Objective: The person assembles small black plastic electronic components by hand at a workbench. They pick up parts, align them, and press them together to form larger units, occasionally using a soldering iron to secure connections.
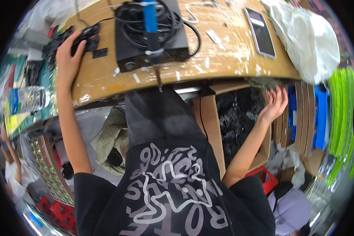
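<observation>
My left hand is at the left end of the wooden table, its thumb and forefinger curved around a black plastic part. Around it lies a pile of similar black parts, and its other fingertips are hidden. My right hand is off the table's front edge, fingers apart and loosely bent, with nothing seen in it. Just beyond its fingertips is a crumpled greyish thing I cannot make out. Beneath that hand stands a cardboard box of small black pieces.
A blue-and-black electric screwdriver hangs tip-down before a black box-shaped unit with coiled cable. A phone and white plastic bag lie on the right. White scraps dot the table. People are at lower left and lower right.
</observation>
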`<state>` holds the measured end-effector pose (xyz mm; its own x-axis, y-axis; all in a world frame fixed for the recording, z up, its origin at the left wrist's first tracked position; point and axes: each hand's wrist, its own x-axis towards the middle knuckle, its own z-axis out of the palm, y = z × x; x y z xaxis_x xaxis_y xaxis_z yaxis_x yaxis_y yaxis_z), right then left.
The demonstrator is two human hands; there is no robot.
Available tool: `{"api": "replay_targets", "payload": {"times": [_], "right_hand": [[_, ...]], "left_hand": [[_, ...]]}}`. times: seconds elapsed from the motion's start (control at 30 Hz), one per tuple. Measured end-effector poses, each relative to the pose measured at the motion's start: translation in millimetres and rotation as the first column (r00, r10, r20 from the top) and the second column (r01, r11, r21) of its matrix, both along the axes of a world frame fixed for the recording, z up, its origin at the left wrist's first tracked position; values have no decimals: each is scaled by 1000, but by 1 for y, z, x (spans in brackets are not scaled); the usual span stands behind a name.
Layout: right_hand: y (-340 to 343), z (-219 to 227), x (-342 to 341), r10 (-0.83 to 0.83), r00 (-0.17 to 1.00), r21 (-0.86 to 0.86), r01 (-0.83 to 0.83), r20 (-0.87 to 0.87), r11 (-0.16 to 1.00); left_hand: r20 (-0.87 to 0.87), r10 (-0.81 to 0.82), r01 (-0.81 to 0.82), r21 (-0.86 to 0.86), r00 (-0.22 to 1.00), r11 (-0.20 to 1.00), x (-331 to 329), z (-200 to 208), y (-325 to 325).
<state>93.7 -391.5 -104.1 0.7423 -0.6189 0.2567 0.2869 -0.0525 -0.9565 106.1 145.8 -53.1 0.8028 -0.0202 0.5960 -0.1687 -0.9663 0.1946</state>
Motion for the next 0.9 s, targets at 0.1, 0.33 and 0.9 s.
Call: {"api": "replay_targets", "payload": {"times": [0.1,0.33,0.9], "right_hand": [[-15,18,2,-38,998,-55,40,47,998],[-19,79,40,106,994,-325,-94,20,941],[6,94,232,189,969,-934,-208,-157,290]], "left_hand": [[-30,1,-2,-42,1000,999,-2,3,0],[-71,36,-36,-12,997,999,-4,2,2],[-30,207,-204,92,978,975,-16,12,-21]]}}
